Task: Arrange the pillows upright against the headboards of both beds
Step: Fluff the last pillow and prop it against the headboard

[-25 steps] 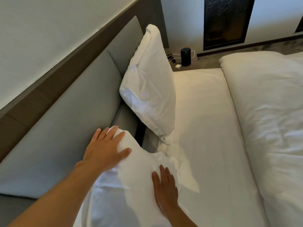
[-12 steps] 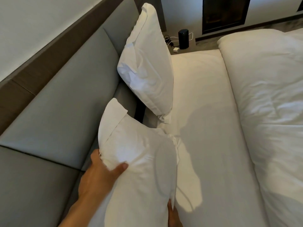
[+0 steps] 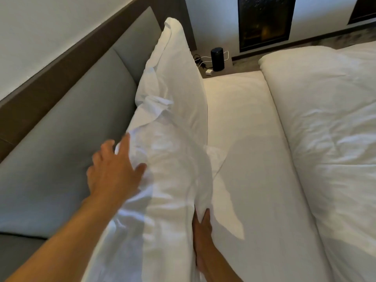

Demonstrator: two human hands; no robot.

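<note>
Near pillow (image 3: 162,200) standing on the bed (image 3: 254,159) against the headboard (image 3: 67,139), its far end overlapping the far pillow (image 3: 179,82), which also stands upright. Left hand (image 3: 113,174) lies flat on the top edge, fingers (image 3: 124,147) spread and released, gripping nothing; right hand (image 3: 201,226) presses the front face low down, its fingers mostly buried in a fold, so their state cannot be told. The pillow looks light, soft and easily creased; it would likely slump if unsupported, so hold it at the top corners or both ends. Its near end is cut off by the frame edge; the second bed is not identifiable.
</note>
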